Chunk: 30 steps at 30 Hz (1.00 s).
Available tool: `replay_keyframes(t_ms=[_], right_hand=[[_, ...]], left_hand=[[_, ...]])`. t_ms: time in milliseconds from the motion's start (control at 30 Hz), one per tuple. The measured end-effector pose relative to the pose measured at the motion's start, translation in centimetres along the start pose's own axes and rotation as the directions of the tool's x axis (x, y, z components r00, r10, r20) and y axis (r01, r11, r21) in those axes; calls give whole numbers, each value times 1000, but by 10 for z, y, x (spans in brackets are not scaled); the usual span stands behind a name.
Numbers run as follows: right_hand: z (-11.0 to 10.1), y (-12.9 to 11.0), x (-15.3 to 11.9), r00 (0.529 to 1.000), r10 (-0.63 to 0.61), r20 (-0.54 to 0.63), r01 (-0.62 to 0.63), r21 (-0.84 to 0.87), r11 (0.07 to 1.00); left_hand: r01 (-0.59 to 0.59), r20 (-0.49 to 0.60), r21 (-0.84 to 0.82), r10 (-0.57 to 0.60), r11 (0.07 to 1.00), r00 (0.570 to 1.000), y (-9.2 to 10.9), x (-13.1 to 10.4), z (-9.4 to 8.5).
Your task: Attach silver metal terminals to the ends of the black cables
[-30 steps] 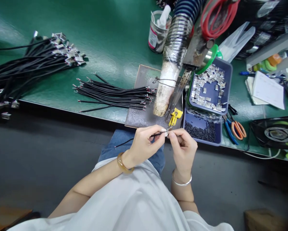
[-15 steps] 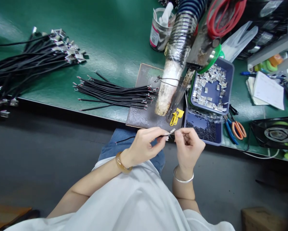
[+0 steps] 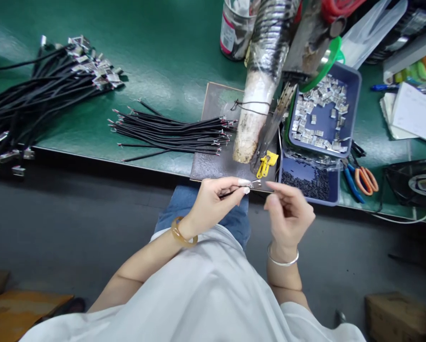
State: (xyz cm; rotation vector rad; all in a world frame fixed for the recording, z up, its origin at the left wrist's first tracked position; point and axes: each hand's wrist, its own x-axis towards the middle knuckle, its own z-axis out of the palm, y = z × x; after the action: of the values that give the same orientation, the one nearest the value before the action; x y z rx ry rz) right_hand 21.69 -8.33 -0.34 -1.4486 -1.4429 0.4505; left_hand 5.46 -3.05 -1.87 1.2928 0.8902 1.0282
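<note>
My left hand point(image 3: 222, 197) pinches a thin black cable between thumb and fingertips, just past the near edge of the bench. A small metal connector point(image 3: 256, 184) sticks out beyond those fingertips to the right. My right hand point(image 3: 291, 211) hovers just right of the connector, apart from it, thumb and index finger separated and the other fingers curled; I see nothing in it. Beyond the hands, a yellow tool point(image 3: 267, 164) lies on a dark board point(image 3: 216, 166). Several black cables point(image 3: 170, 130) with stripped ends lie partly across that board.
A taped hose point(image 3: 250, 128) and a soldering iron-like metal tool point(image 3: 269, 130) hang over the board. To the right are a bin of metal connectors point(image 3: 355, 104), a bin of small black pieces point(image 3: 334, 190) and orange-handled scissors point(image 3: 366, 181). Finished-looking cables point(image 3: 56, 80) pile up at left.
My right hand has moved right, away from the connector, and its thumb and index finger have parted. My left hand still holds the cable. The whole view has shifted slightly.
</note>
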Motion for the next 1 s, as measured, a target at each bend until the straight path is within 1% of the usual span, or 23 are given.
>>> replay_keyframes(t_ms=[67,100,167,200,267,300,367,400,467,533,600,667,700,733,800,867,900,1000], right_hand=[[-2,-3,0,994,51,-95,-39,124,992],[-3,-4,0,989,56,-135,-36,141,989],[-2,-6,2,986,7,-168,4,68,998],[-1,-6,3,987,-43,-158,43,-4,999],[3,-4,6,985,-145,-98,132,-123,983],[5,-2,7,983,-172,-58,162,-146,976],[11,0,8,987,-159,2,159,-118,980],[13,1,7,992,-126,13,126,-80,989],[13,0,4,999,-50,-1,50,-7,999],[7,0,2,997,-24,-70,24,-9,1000],[-7,3,4,984,-29,-176,5,-134,991],[-26,12,14,972,-27,-234,-56,-341,939],[-35,20,22,978,-3,-208,-90,-436,896],[-43,29,31,989,23,-145,-96,-521,848],[-56,49,50,997,76,8,-54,-624,779],[-62,65,65,986,142,88,-52,-646,761],[-63,70,70,979,172,113,-60,-644,763],[-59,73,73,970,208,128,-84,-625,776]], left_hand=[[-77,-40,99,81,992,996,0,0,0],[-122,-51,153,131,981,990,0,0,0],[-215,-51,259,235,942,971,-1,1,0],[-253,-46,302,279,919,959,-2,1,0],[-303,-30,352,334,886,942,-2,2,1],[-315,-23,362,347,877,938,-3,2,1],[-321,-17,359,350,877,937,-3,3,2],[-316,-15,352,343,881,939,-3,3,2],[-294,-4,341,314,893,950,-3,3,2],[-269,13,333,281,904,960,-2,3,1],[-253,40,310,253,917,967,-1,1,1],[-217,65,260,207,941,976,-1,-1,1],[-179,75,226,166,958,983,-1,-2,2],[-127,81,185,114,974,990,-1,-2,3],[-1,93,90,-8,996,996,-2,-3,4],[106,107,-13,-104,994,989,-2,-1,5],[138,111,-58,-131,989,985,-1,0,6],[164,95,-131,-152,978,984,1,3,6]])
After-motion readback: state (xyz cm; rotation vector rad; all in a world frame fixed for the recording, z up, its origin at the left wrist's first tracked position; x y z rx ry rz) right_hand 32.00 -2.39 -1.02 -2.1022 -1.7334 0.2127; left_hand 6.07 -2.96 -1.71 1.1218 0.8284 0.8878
